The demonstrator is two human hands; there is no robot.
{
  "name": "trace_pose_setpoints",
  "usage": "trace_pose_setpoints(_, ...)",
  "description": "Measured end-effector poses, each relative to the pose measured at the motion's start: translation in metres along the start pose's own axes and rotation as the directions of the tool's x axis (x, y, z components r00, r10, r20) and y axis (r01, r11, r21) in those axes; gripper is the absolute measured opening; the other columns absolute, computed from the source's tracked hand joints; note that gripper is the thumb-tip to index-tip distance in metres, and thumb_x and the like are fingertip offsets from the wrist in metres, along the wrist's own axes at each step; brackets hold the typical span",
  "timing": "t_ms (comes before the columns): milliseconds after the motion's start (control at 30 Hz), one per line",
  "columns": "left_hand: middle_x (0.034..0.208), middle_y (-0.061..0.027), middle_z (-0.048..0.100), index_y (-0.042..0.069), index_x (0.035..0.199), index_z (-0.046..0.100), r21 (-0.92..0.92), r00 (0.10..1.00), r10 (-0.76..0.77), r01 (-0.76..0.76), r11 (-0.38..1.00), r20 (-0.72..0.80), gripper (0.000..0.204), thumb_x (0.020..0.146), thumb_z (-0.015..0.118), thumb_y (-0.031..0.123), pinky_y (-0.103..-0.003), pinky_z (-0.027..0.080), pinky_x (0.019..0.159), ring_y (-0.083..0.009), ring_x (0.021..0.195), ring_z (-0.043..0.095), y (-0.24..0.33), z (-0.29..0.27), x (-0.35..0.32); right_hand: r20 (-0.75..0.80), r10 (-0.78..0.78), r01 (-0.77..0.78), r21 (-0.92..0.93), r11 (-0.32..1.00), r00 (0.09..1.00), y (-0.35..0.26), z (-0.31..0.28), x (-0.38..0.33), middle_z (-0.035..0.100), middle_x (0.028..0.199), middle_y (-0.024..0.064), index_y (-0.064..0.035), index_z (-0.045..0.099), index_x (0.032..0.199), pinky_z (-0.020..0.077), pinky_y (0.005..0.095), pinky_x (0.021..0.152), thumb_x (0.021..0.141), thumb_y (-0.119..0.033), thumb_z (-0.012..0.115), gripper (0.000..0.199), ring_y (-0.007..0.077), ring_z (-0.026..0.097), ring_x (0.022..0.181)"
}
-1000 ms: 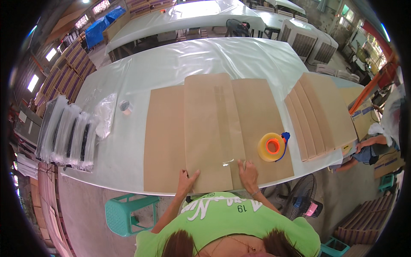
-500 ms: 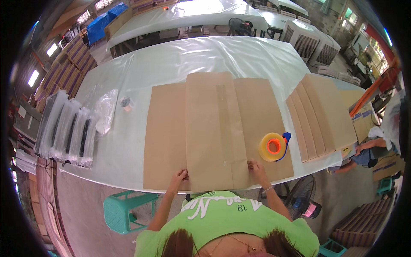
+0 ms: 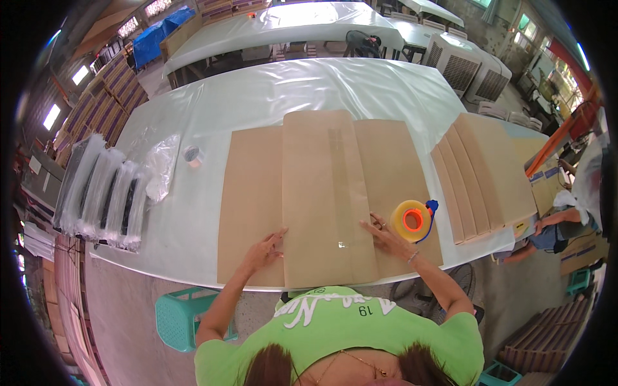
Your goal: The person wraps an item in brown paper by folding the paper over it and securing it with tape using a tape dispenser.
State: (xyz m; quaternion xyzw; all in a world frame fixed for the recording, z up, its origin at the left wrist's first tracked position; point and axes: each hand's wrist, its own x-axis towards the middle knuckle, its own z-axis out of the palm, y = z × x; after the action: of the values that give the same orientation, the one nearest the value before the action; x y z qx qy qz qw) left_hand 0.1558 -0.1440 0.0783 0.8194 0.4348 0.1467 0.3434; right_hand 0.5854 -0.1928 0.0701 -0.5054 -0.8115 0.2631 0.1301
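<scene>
A folded brown paper sleeve (image 3: 315, 193) lies lengthwise over a wider flat brown sheet (image 3: 251, 193) on the table, with a strip of clear tape running down it. My left hand (image 3: 265, 251) rests at the sleeve's left edge, fingers stretched out. At the right edge lies my right hand (image 3: 385, 235), its fingers spread and the tips touching the sleeve. Just right of that hand, a roll of yellowish clear tape (image 3: 400, 220) with an orange core and a blue holder sits on the sheet.
Plastic-wrapped packs (image 3: 103, 199) and a clear plastic bag (image 3: 162, 167) lie at the left, near a small roll (image 3: 192, 155). Stacked folded cardboard (image 3: 479, 180) stands right. A green stool (image 3: 183, 318) is below the table's near edge; another person's hand (image 3: 557, 219) shows far right.
Both hands have moved away from me along the sleeve's edges, and their fingers have spread. The sleeve and tape roll have barely shifted.
</scene>
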Motion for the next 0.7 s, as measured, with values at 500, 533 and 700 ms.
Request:
trace_pose_setpoints(500, 0.139, -0.0172, 0.038, 0.027, 0.147, 0.032, 0.261, 0.975, 0.17, -0.204, 0.944, 0.145, 0.084, 0.074, 0.074, 0.032, -0.043, 0.044, 0.098, -0.034, 0.117, 0.05, -0.019, -0.009, 0.016, 0.039, -0.134, 0.139, -0.176, 0.974, 0.99, 0.011, -0.003, 0.007, 0.016, 0.154, 0.0159, -0.0318, 0.029, 0.147, 0.0314, 0.0391, 0.113, 0.072, -0.026, 0.076, 0.089, 0.0305, 0.024, 0.141)
trace_pose_setpoints(533, 0.14, -0.0171, 0.037, 0.028, 0.148, 0.03, 0.276, 0.975, 0.146, -0.188, 0.943, 0.164, 0.084, 0.075, 0.072, 0.037, -0.045, 0.042, 0.098, -0.0336, 0.12, 0.049, -0.021, -0.008, 0.016, 0.05, -0.191, 0.198, -0.246, 0.949, 0.98, 0.017, -0.006, 0.008, 0.017, 0.154, 0.0152, -0.0316, 0.03, 0.147, 0.0316, 0.0393, 0.113, 0.072, -0.027, 0.076, 0.088, 0.0311, 0.025, 0.141)
trace_pose_setpoints(700, 0.143, -0.0121, 0.036, 0.029, 0.148, 0.03, 0.462, 0.959, 0.218, -0.278, 0.842, 0.179, 0.084, 0.075, 0.069, 0.044, -0.046, 0.036, 0.105, -0.0311, 0.128, 0.042, -0.016, -0.014, 0.019, 0.081, -0.092, 0.111, -0.279, 0.954, 0.992, 0.002, -0.019, 0.012, 0.022, 0.152, 0.0115, -0.0307, 0.035, 0.144, 0.0319, 0.0411, 0.112, 0.072, -0.026, 0.076, 0.083, 0.0326, 0.031, 0.137)
